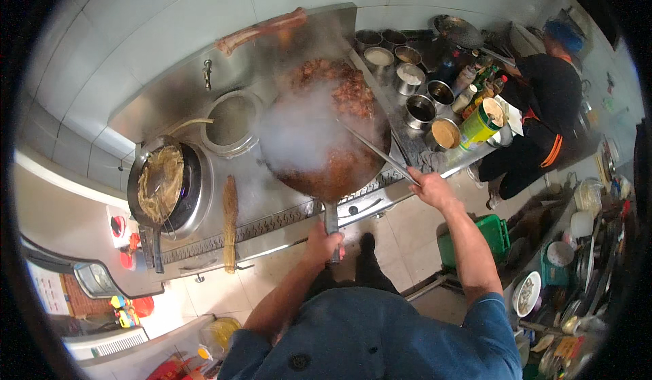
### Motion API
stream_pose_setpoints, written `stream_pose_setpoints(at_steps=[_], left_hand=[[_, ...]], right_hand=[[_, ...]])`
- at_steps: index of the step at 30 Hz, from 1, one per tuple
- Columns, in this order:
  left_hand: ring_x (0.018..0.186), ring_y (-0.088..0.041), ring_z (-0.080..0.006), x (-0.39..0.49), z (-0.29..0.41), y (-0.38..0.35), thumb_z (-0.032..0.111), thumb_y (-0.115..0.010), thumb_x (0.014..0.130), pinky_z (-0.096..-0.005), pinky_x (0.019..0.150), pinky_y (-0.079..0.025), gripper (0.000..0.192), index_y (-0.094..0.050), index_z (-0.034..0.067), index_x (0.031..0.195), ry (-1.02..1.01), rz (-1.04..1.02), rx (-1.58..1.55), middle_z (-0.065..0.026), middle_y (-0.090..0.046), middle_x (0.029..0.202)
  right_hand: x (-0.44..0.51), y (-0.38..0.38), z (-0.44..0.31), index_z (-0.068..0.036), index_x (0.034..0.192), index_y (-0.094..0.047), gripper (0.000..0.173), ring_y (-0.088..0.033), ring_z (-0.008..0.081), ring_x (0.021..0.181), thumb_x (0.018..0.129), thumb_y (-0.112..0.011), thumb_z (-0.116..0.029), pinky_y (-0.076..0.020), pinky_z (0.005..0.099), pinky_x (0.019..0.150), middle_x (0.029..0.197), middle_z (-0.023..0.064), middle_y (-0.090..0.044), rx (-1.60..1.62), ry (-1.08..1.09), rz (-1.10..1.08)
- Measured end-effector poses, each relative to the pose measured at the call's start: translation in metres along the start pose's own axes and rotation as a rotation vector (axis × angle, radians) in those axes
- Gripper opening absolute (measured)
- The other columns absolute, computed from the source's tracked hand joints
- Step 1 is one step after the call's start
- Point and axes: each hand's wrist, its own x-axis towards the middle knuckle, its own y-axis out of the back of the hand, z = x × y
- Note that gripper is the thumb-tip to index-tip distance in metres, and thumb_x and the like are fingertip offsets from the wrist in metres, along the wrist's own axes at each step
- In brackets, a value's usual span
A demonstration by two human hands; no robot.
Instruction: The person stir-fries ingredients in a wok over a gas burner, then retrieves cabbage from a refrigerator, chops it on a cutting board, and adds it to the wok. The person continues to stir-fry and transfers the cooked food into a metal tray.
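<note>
My left hand (324, 242) is closed around the handle (331, 216) of a large wok (383, 151) on the stove. Dark reddish-brown chunks of food (351, 88) lie heaped at the wok's far side, with browned bits on its near wall. Thick steam (308, 128) hides much of the middle. In my right hand (436, 192) is a long metal utensil (379, 152) that slants into the wok from the right. Its working end is lost in the steam, so I cannot tell whether it is a ladle or a spatula.
On the left, a smaller wok (133, 191) holds pale food and a wire skimmer. A straw wok brush (229, 227) lies across the stove edge, below a round water basin (229, 120). Several steel seasoning pots (409, 80) stand right, near a co-worker (547, 89) holding another wok (458, 31).
</note>
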Motion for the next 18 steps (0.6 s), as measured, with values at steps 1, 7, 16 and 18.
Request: stream_pose_setpoints(at_steps=[1, 7, 16, 18], left_hand=[[0.051, -0.059, -0.0206, -0.010, 0.001, 0.005, 0.009, -0.057, 0.075, -0.0332, 0.046, -0.047, 0.011, -0.057, -0.002, 0.076, 0.024, -0.010, -0.039, -0.0142, -0.061, 0.062], [0.048, -0.054, -0.0186, 0.081, 0.045, 0.039, 0.008, -0.058, 0.080, -0.0319, 0.041, -0.045, 0.013, -0.055, -0.002, 0.072, -0.002, -0.127, -0.306, -0.0094, -0.055, 0.062], [0.051, -0.057, -0.0187, 0.122, 0.011, 0.043, 0.008, -0.058, 0.082, -0.0309, 0.041, -0.046, 0.014, -0.051, -0.001, 0.090, 0.043, -0.050, -0.253, -0.0090, -0.055, 0.072], [0.053, -0.058, -0.0186, 0.124, 0.004, 0.042, 0.010, -0.057, 0.083, -0.0308, 0.043, -0.047, 0.015, -0.052, 0.000, 0.093, 0.024, -0.043, -0.255, -0.0089, -0.056, 0.073]], right_hand=[[-0.006, 0.001, -0.014, -0.016, 0.124, -0.053, 0.044, -0.062, 0.0394, 0.080, 0.082, -0.063, -0.026, -0.0495, 0.0489, 0.070, 0.085, 0.0196, -0.065, -0.048, -0.054, -0.015], [-0.056, 0.060, -0.066, -0.015, 0.121, -0.055, 0.044, -0.061, 0.0374, 0.083, 0.079, -0.065, -0.023, -0.0495, 0.0460, 0.073, 0.089, 0.0179, -0.065, -0.002, -0.097, 0.001], [-0.078, 0.108, -0.091, -0.023, 0.132, -0.048, 0.055, -0.065, 0.0290, 0.072, 0.080, -0.064, -0.020, -0.0517, 0.0412, 0.060, 0.080, 0.0126, -0.066, -0.517, -0.211, -0.024], [-0.052, 0.092, -0.105, -0.020, 0.138, -0.040, 0.059, -0.067, 0.0261, 0.072, 0.082, -0.059, -0.014, -0.0530, 0.0381, 0.059, 0.082, 0.0104, -0.067, -0.647, -0.284, -0.129]])
